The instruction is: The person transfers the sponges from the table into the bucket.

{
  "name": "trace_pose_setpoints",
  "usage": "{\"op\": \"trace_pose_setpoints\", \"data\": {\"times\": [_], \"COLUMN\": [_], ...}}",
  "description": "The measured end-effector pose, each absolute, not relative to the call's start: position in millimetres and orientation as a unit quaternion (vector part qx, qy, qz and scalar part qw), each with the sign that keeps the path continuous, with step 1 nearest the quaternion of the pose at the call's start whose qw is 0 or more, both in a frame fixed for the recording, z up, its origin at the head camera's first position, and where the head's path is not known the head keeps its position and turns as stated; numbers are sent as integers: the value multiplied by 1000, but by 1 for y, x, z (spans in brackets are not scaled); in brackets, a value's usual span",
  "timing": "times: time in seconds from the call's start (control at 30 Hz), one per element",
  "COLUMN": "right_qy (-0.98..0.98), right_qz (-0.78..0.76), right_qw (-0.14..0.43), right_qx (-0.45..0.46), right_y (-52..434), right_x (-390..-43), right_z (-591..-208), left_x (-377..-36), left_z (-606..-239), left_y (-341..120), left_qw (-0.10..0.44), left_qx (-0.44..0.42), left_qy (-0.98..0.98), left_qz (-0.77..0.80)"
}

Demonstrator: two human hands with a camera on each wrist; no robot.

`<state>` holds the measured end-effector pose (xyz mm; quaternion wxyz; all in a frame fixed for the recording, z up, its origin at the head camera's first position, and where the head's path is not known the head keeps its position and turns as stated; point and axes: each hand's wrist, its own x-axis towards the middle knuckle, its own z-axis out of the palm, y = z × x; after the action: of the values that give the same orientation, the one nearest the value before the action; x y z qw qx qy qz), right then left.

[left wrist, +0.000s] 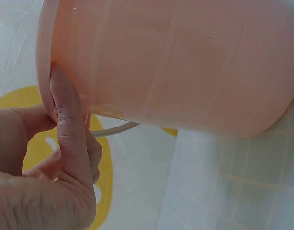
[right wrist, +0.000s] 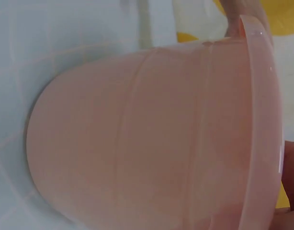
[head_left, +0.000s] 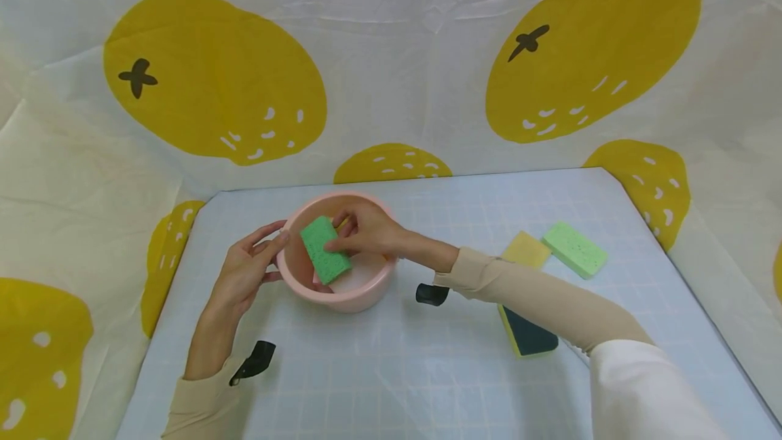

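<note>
I note my right hand (head_left: 366,231) pinching the soft, light green sponge (head_left: 326,250) by its long edges inside the pink bowl (head_left: 360,297) near the surface's left edge, while my left hand (head_left: 244,273) fingers (left wrist: 65,120) press the smooth rim, likely slippery.

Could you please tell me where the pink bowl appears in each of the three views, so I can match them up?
Head: the pink bowl sits left of centre on the table, between both hands.
Left wrist: its outer wall fills the upper frame, the left hand touching its rim.
Right wrist: its wall and base fill most of the frame.
Shared landmark: the bowl's rim.
</note>
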<state>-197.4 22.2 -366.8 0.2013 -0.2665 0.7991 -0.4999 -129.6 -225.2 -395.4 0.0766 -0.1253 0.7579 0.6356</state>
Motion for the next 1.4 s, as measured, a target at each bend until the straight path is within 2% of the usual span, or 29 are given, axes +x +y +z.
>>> {"op": "trace_pose_setpoints", "data": {"times": [0.27,0.87,1.1,1.4], "right_qy": [872,855,806,836], "right_qz": [-372,-369,-442,-415], "right_qw": [157,165,155,151], "right_qx": [-277,-325,-362,-325], "right_y": [13,18,32,57], "right_x": [-199,-193,-195,-194], "right_z": [-372,-366,-358,-348], "left_x": [-130,-129,-130,-129], "left_z": [-394,-397,-396,-395], "left_y": [-224,-224,-224,-222], "left_qw": [75,71,68,72], "left_qx": [-127,-123,-126,-136], "left_qy": [758,753,751,758], "left_qz": [636,643,645,634]}}
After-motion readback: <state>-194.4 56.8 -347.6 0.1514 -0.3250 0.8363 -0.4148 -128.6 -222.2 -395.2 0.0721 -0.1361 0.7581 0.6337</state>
